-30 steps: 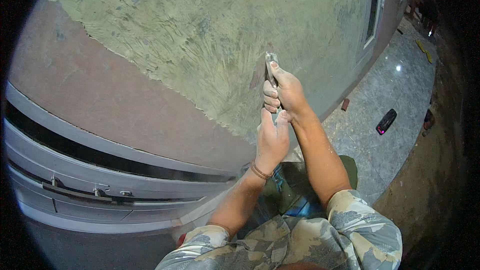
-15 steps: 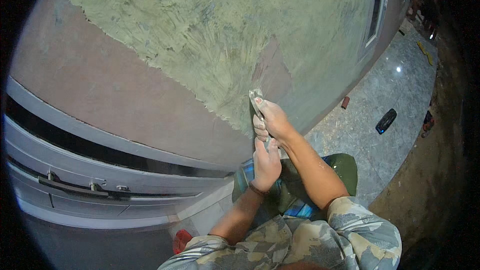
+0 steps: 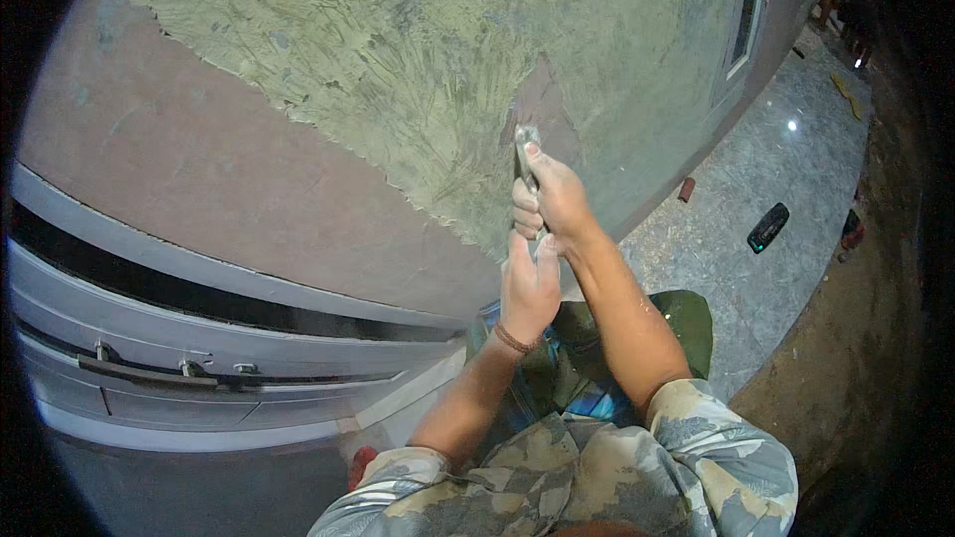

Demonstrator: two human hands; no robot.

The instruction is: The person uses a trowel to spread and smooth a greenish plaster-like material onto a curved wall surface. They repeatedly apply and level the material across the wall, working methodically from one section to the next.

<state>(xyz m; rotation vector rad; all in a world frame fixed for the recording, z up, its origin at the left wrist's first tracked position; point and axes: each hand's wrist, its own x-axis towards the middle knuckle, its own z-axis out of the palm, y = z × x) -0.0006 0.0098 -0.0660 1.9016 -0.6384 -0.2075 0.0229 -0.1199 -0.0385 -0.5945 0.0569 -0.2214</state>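
Observation:
My right hand [image 3: 552, 194] is closed round the handle of a plaster-smeared trowel [image 3: 525, 139], its thumb lying along the top. The blade is mostly hidden by the fingers. Just below, my left hand [image 3: 530, 288] points upward, its fingers and thumb around the tool's lower end, close against my right wrist. Both hands are dusted whitish. In front of them rises a wall with rough, greenish wet plaster [image 3: 418, 50]. A smooth pinkish patch [image 3: 545, 104] shows through it at the trowel's tip. Left of a ragged plaster edge lies a pinkish wall surface [image 3: 229, 129].
A pale grey door [image 3: 298, 373] with a long handle [image 3: 149, 371] is at lower left. On the speckled grey floor [image 3: 726, 308] to the right lie a black oblong device [image 3: 768, 228], a reddish cylinder [image 3: 686, 189] and a yellow object [image 3: 846, 96]. A framed window [image 3: 746, 15] stands far right.
Both hands and the trowel have moved up the wall and slightly right, from below the smooth patch onto its lower part. The grip looks the same.

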